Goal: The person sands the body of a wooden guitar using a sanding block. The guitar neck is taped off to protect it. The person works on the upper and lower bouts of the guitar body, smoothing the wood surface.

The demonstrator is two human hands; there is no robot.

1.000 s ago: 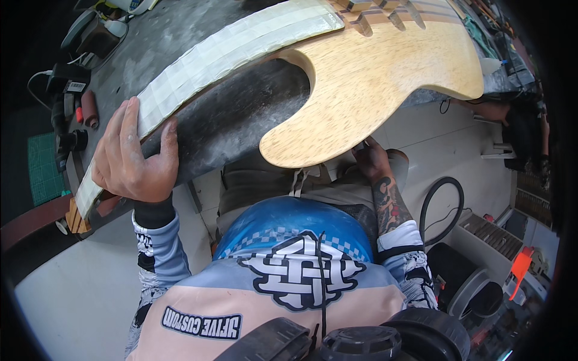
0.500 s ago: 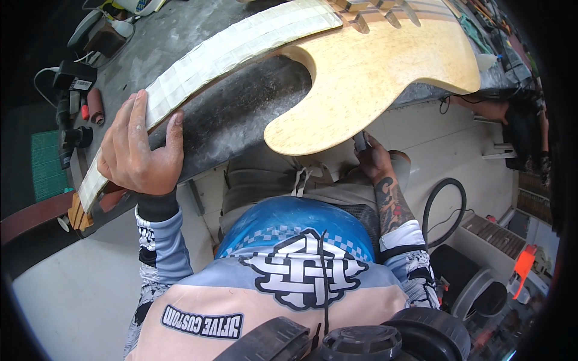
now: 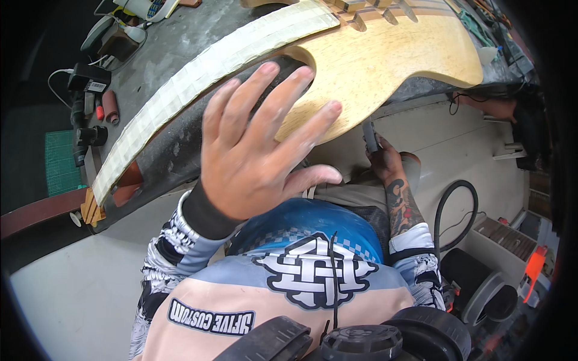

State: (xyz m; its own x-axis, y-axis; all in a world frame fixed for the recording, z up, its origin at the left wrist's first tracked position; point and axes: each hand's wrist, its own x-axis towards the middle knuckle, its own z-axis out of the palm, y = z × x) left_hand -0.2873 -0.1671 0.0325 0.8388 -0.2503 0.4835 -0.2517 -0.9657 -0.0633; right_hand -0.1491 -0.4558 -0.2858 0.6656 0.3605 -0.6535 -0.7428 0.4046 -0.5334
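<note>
A pale, bare-wood electric guitar body [image 3: 391,66] lies across the bench, with a neck [image 3: 198,78] running down to the left under strips of whitish tape. The wooden headstock [image 3: 93,210] shows at the neck's far left end. My left hand [image 3: 250,150] is open, fingers spread, over the body's rounded lower horn and hiding part of it; whether it touches the wood I cannot tell. Below the body's near edge, my right hand [image 3: 386,162] is closed around a narrow grey block [image 3: 369,137], partly hidden by the fingers.
The grey, dusty workbench [image 3: 162,54] carries a black power adapter [image 3: 90,78], a reddish roll [image 3: 110,107] and a green cutting mat [image 3: 62,159] at left. A black hose [image 3: 441,216] loops at right. Another person's arm [image 3: 490,107] shows at far right.
My left hand has let go of the taped neck and moved right, over the guitar's lower horn, with fingers spread. My right hand still holds the grey block, more of which now shows.
</note>
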